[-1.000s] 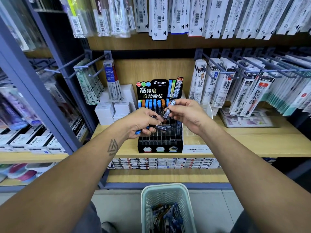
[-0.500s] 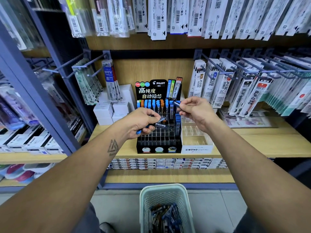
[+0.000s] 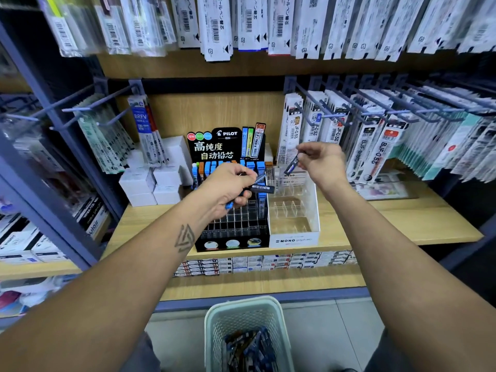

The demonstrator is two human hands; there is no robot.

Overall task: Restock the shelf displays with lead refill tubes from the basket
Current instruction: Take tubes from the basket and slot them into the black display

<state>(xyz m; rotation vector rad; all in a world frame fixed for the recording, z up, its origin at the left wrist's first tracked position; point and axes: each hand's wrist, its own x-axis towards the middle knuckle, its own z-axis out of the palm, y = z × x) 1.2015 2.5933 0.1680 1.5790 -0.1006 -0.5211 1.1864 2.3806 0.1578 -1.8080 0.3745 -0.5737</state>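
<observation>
Wooden shelf (image 3: 402, 226); right hand (image 3: 322, 162) pinches slim tube (image 3: 292, 165); left hand (image 3: 228, 187) grips tubes (image 3: 261, 187).

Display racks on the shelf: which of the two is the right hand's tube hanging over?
The clear-and-white MONO rack. The right hand pinches a lead refill tube above its back rows; the black PILOT rack sits under the left hand.

Wooden shelves (image 3: 402, 226), blue metal uprights (image 3: 40, 181) — grey tiled floor (image 3: 335, 326)
</observation>
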